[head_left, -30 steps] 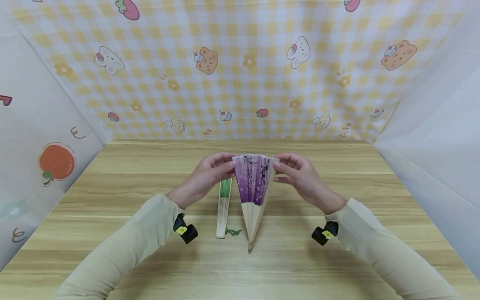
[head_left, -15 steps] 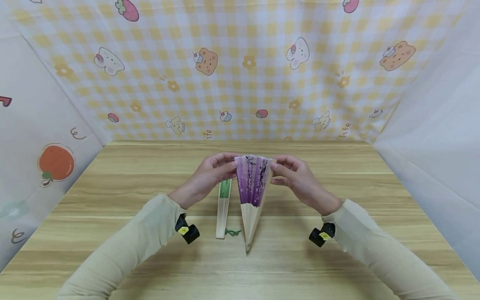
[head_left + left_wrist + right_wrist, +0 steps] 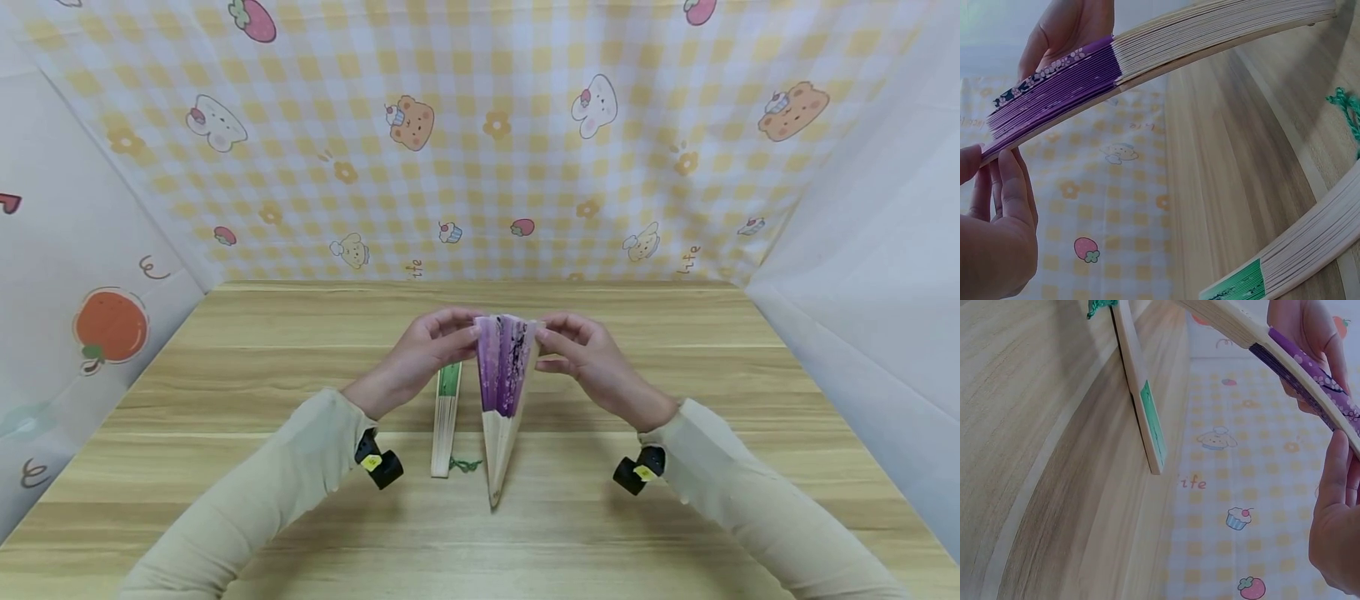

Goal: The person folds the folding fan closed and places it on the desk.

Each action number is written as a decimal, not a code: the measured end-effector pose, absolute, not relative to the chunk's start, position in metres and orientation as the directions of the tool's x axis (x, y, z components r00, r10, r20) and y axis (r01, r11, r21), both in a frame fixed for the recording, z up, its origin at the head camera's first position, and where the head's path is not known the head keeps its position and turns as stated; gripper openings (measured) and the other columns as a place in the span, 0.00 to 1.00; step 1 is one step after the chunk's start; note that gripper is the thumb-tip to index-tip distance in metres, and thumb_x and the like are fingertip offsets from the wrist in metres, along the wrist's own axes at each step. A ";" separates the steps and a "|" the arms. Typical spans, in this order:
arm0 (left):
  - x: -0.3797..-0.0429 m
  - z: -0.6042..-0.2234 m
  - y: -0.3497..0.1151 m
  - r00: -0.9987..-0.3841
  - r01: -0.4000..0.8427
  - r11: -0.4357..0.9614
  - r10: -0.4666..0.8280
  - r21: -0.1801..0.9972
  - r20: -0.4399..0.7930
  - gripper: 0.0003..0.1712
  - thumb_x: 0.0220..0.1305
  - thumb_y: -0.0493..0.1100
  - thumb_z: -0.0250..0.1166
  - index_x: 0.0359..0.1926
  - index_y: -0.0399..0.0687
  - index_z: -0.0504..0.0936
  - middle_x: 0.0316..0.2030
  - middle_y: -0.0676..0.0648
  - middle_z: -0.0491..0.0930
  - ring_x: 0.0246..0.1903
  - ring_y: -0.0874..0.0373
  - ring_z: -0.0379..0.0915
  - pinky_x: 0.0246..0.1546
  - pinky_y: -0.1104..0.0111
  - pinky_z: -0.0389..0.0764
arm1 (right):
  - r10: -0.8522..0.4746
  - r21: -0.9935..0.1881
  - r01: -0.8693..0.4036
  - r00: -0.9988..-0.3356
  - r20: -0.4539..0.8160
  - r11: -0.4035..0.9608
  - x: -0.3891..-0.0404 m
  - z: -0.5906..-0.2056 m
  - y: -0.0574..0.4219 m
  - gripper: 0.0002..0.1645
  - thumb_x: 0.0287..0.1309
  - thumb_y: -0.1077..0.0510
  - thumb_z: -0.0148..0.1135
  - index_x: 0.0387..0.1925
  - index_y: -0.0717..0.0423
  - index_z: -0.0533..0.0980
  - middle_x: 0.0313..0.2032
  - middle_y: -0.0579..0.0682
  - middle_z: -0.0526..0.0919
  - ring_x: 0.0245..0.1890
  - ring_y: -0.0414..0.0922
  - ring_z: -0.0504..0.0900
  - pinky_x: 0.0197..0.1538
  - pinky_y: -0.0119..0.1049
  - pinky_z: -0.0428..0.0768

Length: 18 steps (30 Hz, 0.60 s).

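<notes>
A purple folding fan [image 3: 501, 367] with a floral print and pale wooden ribs is partly spread, its narrow end pointing toward me. My left hand [image 3: 420, 358] pinches its upper left edge between thumb and fingers. At the upper right edge, my right hand [image 3: 596, 362] pinches the outer rib the same way. Seen from the left wrist, the purple fan [image 3: 1060, 94] shows its pleats stacked in many thin layers. A folded green fan [image 3: 446, 425] with a green tassel [image 3: 467, 466] lies just left of it, its top partly behind my left hand.
Both fans are over a wooden table [image 3: 300, 517]. A yellow checked cloth [image 3: 495, 175] with cartoon prints hangs at the back edge. White cloths [image 3: 870, 275] stand along the sides. Each wrist wears a small black camera [image 3: 386, 469].
My hands have come closer together at the top, and the purple fan has narrowed. Its lower tip has shifted slightly left. The green fan stays put.
</notes>
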<state>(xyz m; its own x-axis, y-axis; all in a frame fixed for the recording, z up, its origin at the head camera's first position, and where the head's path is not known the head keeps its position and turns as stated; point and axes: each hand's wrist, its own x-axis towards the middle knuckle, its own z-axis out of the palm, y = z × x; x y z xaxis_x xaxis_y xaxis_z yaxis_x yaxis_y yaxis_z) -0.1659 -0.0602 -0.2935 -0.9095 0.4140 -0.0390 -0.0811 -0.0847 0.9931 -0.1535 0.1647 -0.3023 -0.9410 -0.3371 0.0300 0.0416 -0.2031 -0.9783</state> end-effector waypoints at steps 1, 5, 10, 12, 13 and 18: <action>-0.166 -0.294 -0.060 -0.909 -0.082 -0.082 0.414 0.993 -0.041 0.18 0.61 0.34 0.53 0.53 0.34 0.68 0.38 0.48 0.74 0.37 0.59 0.73 0.52 0.60 0.70 | -0.339 -0.978 0.042 -0.940 0.031 -0.205 -0.154 -0.303 0.164 0.05 0.58 0.65 0.52 0.35 0.54 0.73 0.32 0.48 0.77 0.32 0.42 0.77 0.40 0.37 0.80; -0.166 -0.295 -0.060 -0.907 -0.081 -0.069 0.418 0.994 -0.045 0.18 0.61 0.35 0.54 0.53 0.34 0.68 0.38 0.48 0.74 0.37 0.59 0.72 0.51 0.61 0.71 | -0.347 -0.978 0.041 -0.937 0.033 -0.204 -0.154 -0.303 0.163 0.05 0.58 0.65 0.53 0.34 0.54 0.73 0.31 0.48 0.77 0.32 0.41 0.77 0.39 0.36 0.80; -0.166 -0.295 -0.059 -0.906 -0.084 -0.053 0.421 0.995 -0.054 0.19 0.61 0.36 0.54 0.53 0.35 0.68 0.40 0.47 0.73 0.38 0.59 0.72 0.50 0.64 0.72 | -0.354 -0.979 0.038 -0.934 0.036 -0.201 -0.153 -0.303 0.161 0.04 0.58 0.64 0.52 0.34 0.54 0.73 0.31 0.48 0.76 0.32 0.41 0.77 0.39 0.36 0.80; -0.166 -0.295 -0.059 -0.905 -0.086 -0.050 0.422 0.995 -0.057 0.19 0.61 0.36 0.54 0.53 0.35 0.67 0.41 0.47 0.73 0.39 0.58 0.72 0.50 0.65 0.72 | -0.354 -0.979 0.039 -0.935 0.036 -0.202 -0.153 -0.303 0.160 0.05 0.58 0.65 0.52 0.34 0.54 0.73 0.31 0.48 0.76 0.32 0.41 0.77 0.39 0.36 0.80; -0.166 -0.295 -0.059 -0.904 -0.086 -0.050 0.424 0.995 -0.056 0.19 0.61 0.36 0.54 0.53 0.35 0.67 0.41 0.46 0.73 0.40 0.58 0.72 0.50 0.65 0.72 | -0.354 -0.978 0.039 -0.934 0.036 -0.203 -0.153 -0.303 0.160 0.05 0.58 0.65 0.52 0.34 0.54 0.73 0.31 0.48 0.76 0.32 0.41 0.77 0.39 0.36 0.80; -0.166 -0.296 -0.058 -0.903 -0.090 -0.053 0.426 0.995 -0.059 0.18 0.62 0.36 0.54 0.53 0.35 0.67 0.42 0.45 0.73 0.41 0.58 0.72 0.50 0.66 0.72 | -0.364 -0.979 0.037 -0.930 0.039 -0.199 -0.152 -0.303 0.159 0.06 0.58 0.66 0.52 0.34 0.53 0.73 0.31 0.47 0.75 0.32 0.40 0.76 0.39 0.36 0.80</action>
